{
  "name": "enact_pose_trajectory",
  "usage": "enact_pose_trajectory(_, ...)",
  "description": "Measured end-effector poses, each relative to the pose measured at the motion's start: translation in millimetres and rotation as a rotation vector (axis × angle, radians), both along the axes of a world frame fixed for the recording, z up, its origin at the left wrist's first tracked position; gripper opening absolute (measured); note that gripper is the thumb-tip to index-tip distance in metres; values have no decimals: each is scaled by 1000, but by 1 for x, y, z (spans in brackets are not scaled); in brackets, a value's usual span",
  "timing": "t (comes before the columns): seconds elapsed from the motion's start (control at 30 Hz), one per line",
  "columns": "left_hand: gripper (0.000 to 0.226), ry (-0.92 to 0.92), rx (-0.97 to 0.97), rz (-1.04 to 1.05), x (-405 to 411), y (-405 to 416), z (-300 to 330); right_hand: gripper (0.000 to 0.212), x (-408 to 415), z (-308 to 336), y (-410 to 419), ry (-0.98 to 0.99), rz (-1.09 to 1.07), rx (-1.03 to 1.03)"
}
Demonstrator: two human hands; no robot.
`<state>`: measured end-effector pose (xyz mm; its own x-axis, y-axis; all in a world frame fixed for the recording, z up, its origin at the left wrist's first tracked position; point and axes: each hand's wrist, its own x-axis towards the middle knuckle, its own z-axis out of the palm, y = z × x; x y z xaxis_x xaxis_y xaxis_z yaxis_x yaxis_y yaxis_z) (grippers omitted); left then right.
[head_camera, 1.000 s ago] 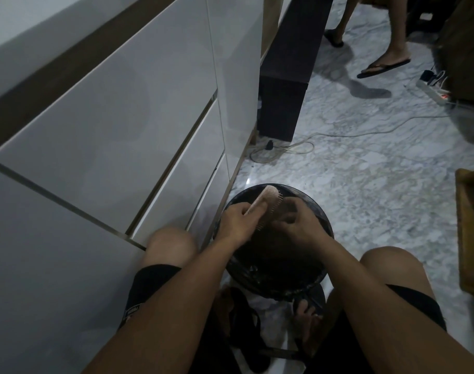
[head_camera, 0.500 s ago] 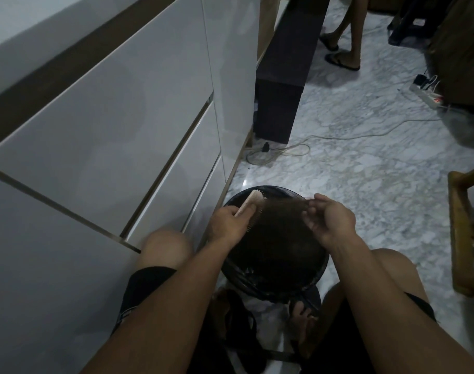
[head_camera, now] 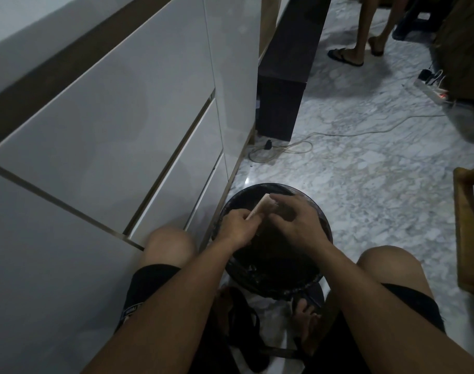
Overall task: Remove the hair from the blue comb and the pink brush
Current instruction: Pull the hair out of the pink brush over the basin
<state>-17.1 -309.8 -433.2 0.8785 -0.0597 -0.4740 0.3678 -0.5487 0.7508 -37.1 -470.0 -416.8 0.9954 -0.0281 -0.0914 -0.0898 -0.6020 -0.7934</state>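
My left hand (head_camera: 240, 228) grips the handle of the pink brush (head_camera: 260, 206) and holds it over a round black bin (head_camera: 315, 286) lined with a dark bag. My right hand (head_camera: 295, 222) is at the brush head, fingers pinched against the bristles; whether hair is between them cannot be told in the dim light. The brush head is mostly hidden by my right hand. The blue comb is not visible.
A white cabinet (head_camera: 138, 125) with drawers runs along the left. A dark block (head_camera: 284, 87) stands ahead, with cables (head_camera: 281, 149) on the marble floor. A person's legs (head_camera: 365, 33) stand at the far end, near a power strip (head_camera: 433, 90). A wooden chair (head_camera: 468, 233) is at the right.
My right hand, which had pulled away to the right over the bin, has come back to the brush head. The person at the back has stepped farther away.
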Motion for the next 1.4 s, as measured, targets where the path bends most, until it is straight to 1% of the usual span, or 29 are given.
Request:
enact_pose_trajectory(0.07,32,-4,8,-16,0,1,-1,26,2,1,0,38,2,-18)
enact_pose_trajectory(0.13,31,-4,21,6,2,3,-2,21,4,3,-1,71,-77,-29)
enact_pose_trajectory(0.2,32,-18,47,68,5,6,-1,18,10,4,-9,107,-259,-8)
enact_pose_trajectory(0.27,33,-55,78,113,6,9,-1,17,14,4,-19,161,-454,64)
enact_pose_trajectory(0.33,33,-74,88,107,5,7,0,17,14,2,-25,191,-562,113)
enact_pose_trajectory(0.4,33,-83,88,82,3,5,0,19,13,0,-25,220,-562,98)
enact_pose_trajectory(0.47,33,-86,83,72,1,3,0,25,11,1,-22,250,-489,96)
enact_pose_trajectory(0.57,31,-84,80,69,0,2,1,58,8,10,-15,221,-303,126)
enact_pose_trajectory(0.6,30,-70,77,67,0,2,3,64,7,13,-13,187,-252,147)
enact_pose_trajectory(0.63,29,-55,68,61,0,1,3,65,6,14,-10,152,-211,154)
enact_pose_trajectory(0.7,29,-16,38,41,-1,0,6,58,4,13,-4,98,-141,132)
enact_pose_trajectory(0.8,42,1,5,30,-1,-3,7,41,1,8,0,54,-62,61)
enact_pose_trajectory(0.87,48,-8,-9,28,-1,-5,6,34,0,3,1,61,-25,6)
enact_pose_trajectory(0.9,47,-10,-14,16,-1,-5,6,32,-1,1,1,72,-14,-27)
enact_pose_trajectory(0.97,38,-7,-21,-7,-1,-5,5,24,-2,-3,1,92,-14,-68)
enact_pose_trajectory(1.03,29,-11,-26,1,0,-5,4,13,0,-4,0,107,-43,-105)
enact_pose_trajectory(1.17,31,-16,4,82,3,-3,1,4,6,-2,-7,138,-167,-195)
enact_pose_trajectory(1.3,30,-12,-1,124,4,-1,2,3,8,1,-13,107,-379,-129)
enact_pose_trajectory(1.4,30,35,-40,92,4,-3,5,2,11,0,-15,131,-397,-38)
